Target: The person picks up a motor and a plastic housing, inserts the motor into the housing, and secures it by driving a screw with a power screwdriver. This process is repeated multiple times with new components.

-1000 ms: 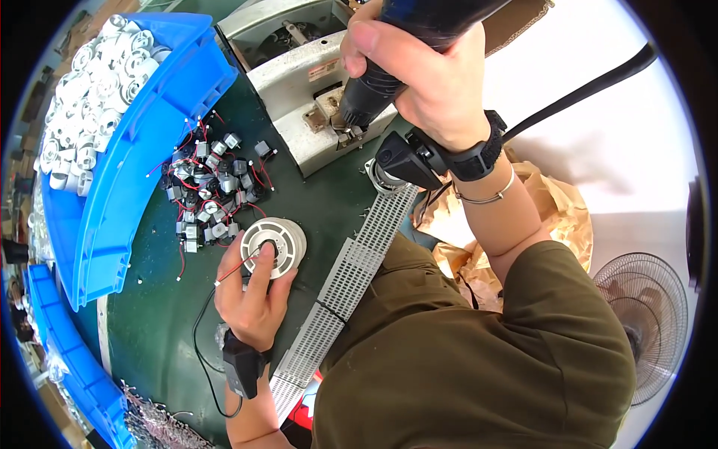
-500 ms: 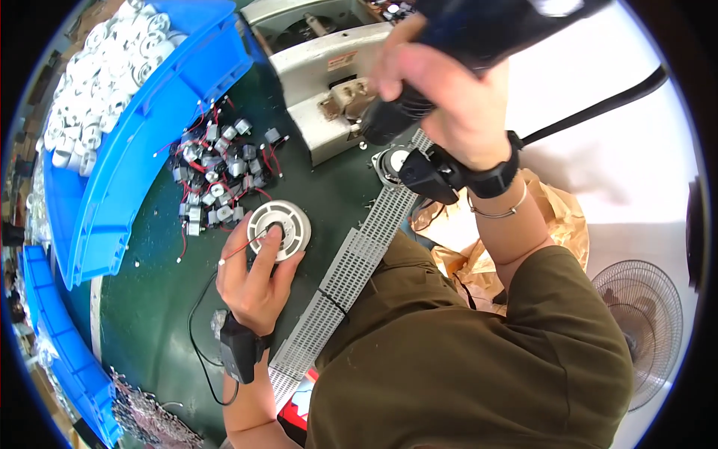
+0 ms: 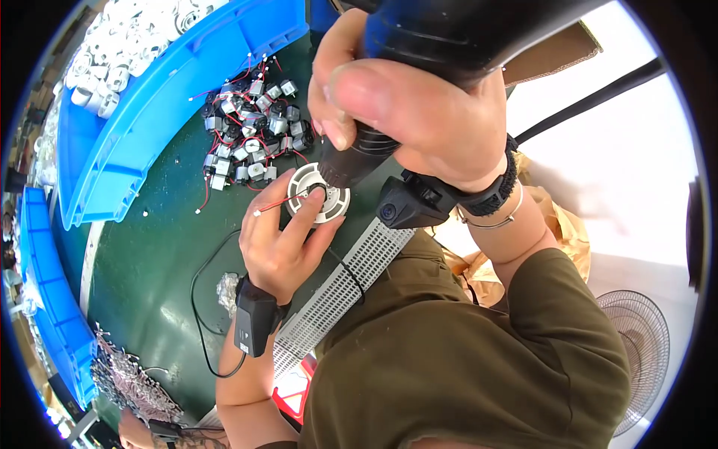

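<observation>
My left hand point(image 3: 273, 243) grips a round white plastic housing point(image 3: 342, 203) with slots around its rim, its fingertips pressed into the middle. A red wire point(image 3: 275, 204) with a small white plug sticks out beneath those fingers. In my right hand point(image 3: 430, 112) is a black electric screwdriver point(image 3: 363, 156), tilted, its nose right over the housing. That nose covers the bit, so contact with the housing cannot be made out. Beyond the housing lies a heap of small motors point(image 3: 254, 142) with red wires and white plugs.
A blue bin point(image 3: 142, 135) of white round parts stands at the far left, with another blue bin point(image 3: 56, 314) nearer. A bundle of thin wires point(image 3: 134, 385) lies near a co-worker's hand point(image 3: 134, 430). A perforated metal strip point(image 3: 329, 299) edges the green table; a fan point(image 3: 636, 344) stands right.
My right hand has brought the screwdriver down and left, from beside the metal machine to over the housing. The view has shifted, and the left hand still grips the housing.
</observation>
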Tool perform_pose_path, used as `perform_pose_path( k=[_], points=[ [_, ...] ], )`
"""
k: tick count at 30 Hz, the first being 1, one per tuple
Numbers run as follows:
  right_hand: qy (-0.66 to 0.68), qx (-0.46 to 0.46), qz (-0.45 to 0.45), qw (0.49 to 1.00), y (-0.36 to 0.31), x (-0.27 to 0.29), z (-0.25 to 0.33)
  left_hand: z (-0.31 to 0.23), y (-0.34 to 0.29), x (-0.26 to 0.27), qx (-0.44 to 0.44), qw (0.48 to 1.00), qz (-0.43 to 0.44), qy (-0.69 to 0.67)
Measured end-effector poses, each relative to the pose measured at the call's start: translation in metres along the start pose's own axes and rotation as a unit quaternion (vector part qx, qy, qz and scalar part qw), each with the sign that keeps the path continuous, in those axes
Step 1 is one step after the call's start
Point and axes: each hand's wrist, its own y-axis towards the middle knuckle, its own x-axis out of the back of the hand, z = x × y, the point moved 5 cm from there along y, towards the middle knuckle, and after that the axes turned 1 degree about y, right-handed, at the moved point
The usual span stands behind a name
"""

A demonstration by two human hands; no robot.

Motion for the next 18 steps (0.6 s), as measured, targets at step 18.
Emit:
perform_pose_path(
  k=[18],
  points=[
    [0.135,-0.137,0.071,0.979,0.002,-0.022,-0.019,0.004,0.004,0.005,-0.034,0.999,-0.022,-0.017]
  ],
)
